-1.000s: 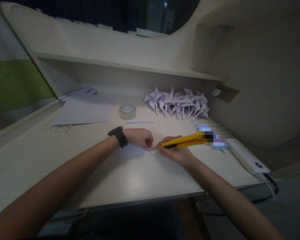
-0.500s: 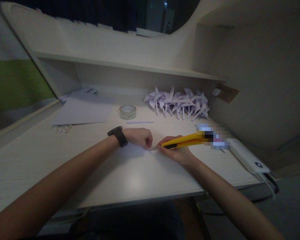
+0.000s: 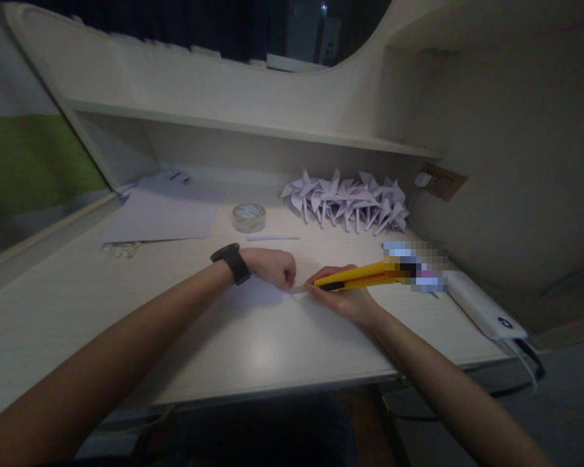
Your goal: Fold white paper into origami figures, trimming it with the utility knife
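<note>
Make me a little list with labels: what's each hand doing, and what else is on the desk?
Left hand: closed in a fist, pressing down a sheet of paper
Right hand: holds a yellow utility knife, tip at the paper
Wrist: black watch
Behind hands: tape roll, paper pinwheels
Left: paper stack
Surface: desk

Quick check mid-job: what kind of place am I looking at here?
Probably a study desk at home, used for paper craft: a shelf built over it, loose paper sheets, a tape roll and folded paper pinwheels.
</note>
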Available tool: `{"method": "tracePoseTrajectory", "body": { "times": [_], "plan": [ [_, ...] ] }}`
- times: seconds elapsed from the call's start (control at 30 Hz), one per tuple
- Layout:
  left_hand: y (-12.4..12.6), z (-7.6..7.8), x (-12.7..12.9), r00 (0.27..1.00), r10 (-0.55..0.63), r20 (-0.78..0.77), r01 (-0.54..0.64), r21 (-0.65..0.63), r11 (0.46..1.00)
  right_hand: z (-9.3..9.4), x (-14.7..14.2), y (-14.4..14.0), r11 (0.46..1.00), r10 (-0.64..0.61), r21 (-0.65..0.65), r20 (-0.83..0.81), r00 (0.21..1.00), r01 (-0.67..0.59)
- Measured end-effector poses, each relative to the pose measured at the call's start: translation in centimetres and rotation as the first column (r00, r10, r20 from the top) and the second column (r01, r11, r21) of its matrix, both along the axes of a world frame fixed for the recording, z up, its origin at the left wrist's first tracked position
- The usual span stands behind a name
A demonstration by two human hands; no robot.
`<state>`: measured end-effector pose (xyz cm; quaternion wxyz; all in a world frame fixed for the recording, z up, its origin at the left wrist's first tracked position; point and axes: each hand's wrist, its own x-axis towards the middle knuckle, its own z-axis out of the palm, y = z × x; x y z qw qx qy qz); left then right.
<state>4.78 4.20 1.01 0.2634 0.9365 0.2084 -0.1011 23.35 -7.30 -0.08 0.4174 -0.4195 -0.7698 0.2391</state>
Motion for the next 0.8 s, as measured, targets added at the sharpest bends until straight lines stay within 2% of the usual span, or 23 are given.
{"method": "tracePoseTrajectory", "body": {
  "times": [0.2, 0.47, 0.67, 0.8],
  "plan": [
    [0.4, -0.3, 0.2, 0.999, -0.037, -0.033, 0.037, 0.002, 0.999, 0.3, -0.2, -0.1, 1.000, 0.026, -0.011, -0.026, 0.999, -0.027],
    [-0.7, 0.5, -0.2, 0.997, -0.032, 0.064, 0.028, 0.059, 0.998, 0.2, 0.3, 0.1, 0.996, 0.082, -0.038, -0.041, 0.996, -0.084],
    [-0.1, -0.1, -0.1, 0.996, -0.035, 0.080, 0.030, 0.060, 0.998, -0.2, 0.9, 0.5, 0.984, 0.151, -0.088, -0.074, 0.986, -0.157],
    [-0.1, -0.1, -0.1, 0.998, -0.022, 0.066, 0.018, 0.064, 0.998, -0.3, 1.0, 0.6, 0.981, 0.142, -0.119, -0.091, 0.986, -0.152]
  ]
}}
